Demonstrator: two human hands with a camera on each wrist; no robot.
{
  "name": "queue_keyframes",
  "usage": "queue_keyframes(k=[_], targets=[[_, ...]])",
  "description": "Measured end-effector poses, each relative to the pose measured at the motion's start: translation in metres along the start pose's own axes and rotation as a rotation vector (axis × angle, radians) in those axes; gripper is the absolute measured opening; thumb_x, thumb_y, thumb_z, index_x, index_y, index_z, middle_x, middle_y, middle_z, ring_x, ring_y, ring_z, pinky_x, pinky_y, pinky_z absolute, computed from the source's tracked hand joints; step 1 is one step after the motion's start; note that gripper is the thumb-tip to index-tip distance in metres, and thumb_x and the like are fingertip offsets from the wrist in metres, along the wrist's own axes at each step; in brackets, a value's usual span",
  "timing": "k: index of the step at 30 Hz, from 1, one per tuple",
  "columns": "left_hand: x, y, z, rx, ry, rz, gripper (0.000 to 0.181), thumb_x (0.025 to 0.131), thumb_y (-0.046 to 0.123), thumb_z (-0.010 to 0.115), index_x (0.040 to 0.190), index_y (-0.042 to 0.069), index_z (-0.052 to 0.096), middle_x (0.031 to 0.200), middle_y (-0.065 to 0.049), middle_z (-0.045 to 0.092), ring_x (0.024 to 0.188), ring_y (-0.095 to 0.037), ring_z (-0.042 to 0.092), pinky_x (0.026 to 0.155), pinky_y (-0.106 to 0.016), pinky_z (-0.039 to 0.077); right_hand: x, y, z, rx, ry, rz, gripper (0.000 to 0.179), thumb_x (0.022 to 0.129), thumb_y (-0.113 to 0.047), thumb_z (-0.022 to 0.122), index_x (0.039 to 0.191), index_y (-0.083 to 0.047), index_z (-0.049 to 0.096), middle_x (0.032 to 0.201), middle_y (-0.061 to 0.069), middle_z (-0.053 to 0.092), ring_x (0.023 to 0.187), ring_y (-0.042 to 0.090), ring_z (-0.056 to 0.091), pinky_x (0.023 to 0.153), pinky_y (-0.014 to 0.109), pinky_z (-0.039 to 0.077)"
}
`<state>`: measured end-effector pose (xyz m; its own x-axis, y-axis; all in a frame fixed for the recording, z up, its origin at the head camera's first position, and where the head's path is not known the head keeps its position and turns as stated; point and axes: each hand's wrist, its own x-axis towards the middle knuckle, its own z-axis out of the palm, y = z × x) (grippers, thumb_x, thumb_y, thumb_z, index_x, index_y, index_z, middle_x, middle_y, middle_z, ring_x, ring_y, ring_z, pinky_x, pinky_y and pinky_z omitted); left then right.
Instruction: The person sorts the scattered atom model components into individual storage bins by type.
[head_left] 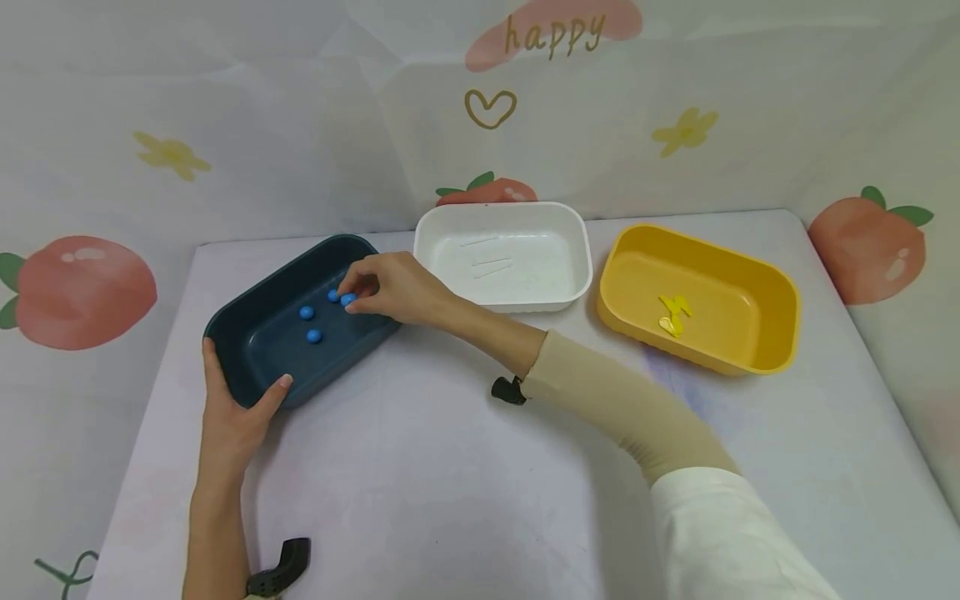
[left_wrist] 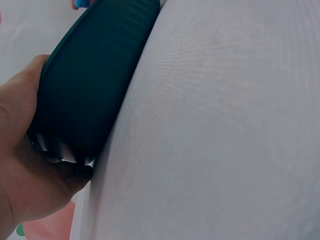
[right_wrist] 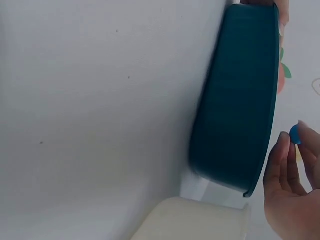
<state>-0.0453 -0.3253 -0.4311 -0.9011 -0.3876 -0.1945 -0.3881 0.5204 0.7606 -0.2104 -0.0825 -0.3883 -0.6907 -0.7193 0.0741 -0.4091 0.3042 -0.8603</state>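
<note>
A dark teal plastic bin (head_left: 255, 297) sits at the left of the table with several small blue balls (head_left: 313, 336) on its floor. My left hand (head_left: 234, 429) grips its near-left corner, thumb along the near side and fingers round the end wall, as the left wrist view (left_wrist: 30, 145) of that hand also shows. Over the bin's right part, my right hand (head_left: 401, 287) pinches one blue ball (right_wrist: 295, 134) between thumb and fingertips. In the right wrist view this ball is above the rim.
Right of the teal bin stands a white bin (head_left: 551, 287) with several thin white sticks in it. Farther right is a yellow bin (head_left: 757, 321) holding small yellow pieces (head_left: 675, 315). A patterned cloth backdrop (head_left: 300, 100) rises behind the table (head_left: 450, 500).
</note>
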Motion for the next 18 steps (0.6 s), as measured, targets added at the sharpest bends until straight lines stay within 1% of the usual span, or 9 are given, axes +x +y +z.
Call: queue_keyframes(k=[4,8,14,15,18], targets=[[0.000,0.000,0.000,0.007,0.003,-0.003,0.104,0.093,0.037,0.067,0.157,0.036,-0.014,0.165,0.007,-0.007,0.152,-0.021,-0.003,0.120,-0.050,0.005,0.006,-0.001,0.004,-0.020,-0.016,0.018,0.017,0.090,-0.017,0.075,0.106,-0.011,0.074,0.101,-0.005,0.072,0.086,0.003,0.064,0.079,0.013,0.048],[-0.001,0.000,0.000,0.000,0.003,0.001,0.103,0.093,0.037,0.067,0.157,0.036,-0.014,0.165,0.007,-0.007,0.152,-0.022,-0.003,0.120,-0.051,0.005,0.011,-0.002,0.006,-0.043,-0.025,0.029,0.016,0.091,-0.020,0.074,0.106,-0.013,0.073,0.099,-0.007,0.071,0.087,0.002,0.063,0.079,0.012,0.047],[0.000,0.000,0.000,-0.017,0.005,0.018,0.103,0.093,0.038,0.067,0.157,0.035,-0.015,0.165,0.007,-0.008,0.151,-0.022,-0.005,0.120,-0.051,0.003,0.019,-0.003,0.010,-0.055,-0.025,0.016,0.014,0.091,-0.024,0.074,0.103,-0.015,0.073,0.090,-0.008,0.069,0.084,0.004,0.061,0.076,0.014,0.046],[0.000,0.000,0.000,-0.019,0.006,0.019,0.103,0.093,0.038,0.067,0.157,0.035,-0.014,0.165,0.007,-0.008,0.151,-0.021,-0.005,0.120,-0.051,0.003,0.020,-0.003,0.011,-0.061,-0.029,0.014,0.014,0.091,-0.024,0.074,0.102,-0.015,0.073,0.089,-0.008,0.069,0.083,0.004,0.060,0.076,0.015,0.046],[0.000,0.000,0.001,-0.028,0.003,0.024,0.104,0.093,0.037,0.067,0.157,0.034,-0.015,0.165,0.007,-0.009,0.151,-0.021,-0.006,0.120,-0.050,0.002,0.025,-0.002,0.013,-0.073,-0.064,0.045,0.015,0.091,-0.023,0.074,0.104,-0.015,0.073,0.090,-0.007,0.068,0.084,0.004,0.060,0.076,0.014,0.046]])
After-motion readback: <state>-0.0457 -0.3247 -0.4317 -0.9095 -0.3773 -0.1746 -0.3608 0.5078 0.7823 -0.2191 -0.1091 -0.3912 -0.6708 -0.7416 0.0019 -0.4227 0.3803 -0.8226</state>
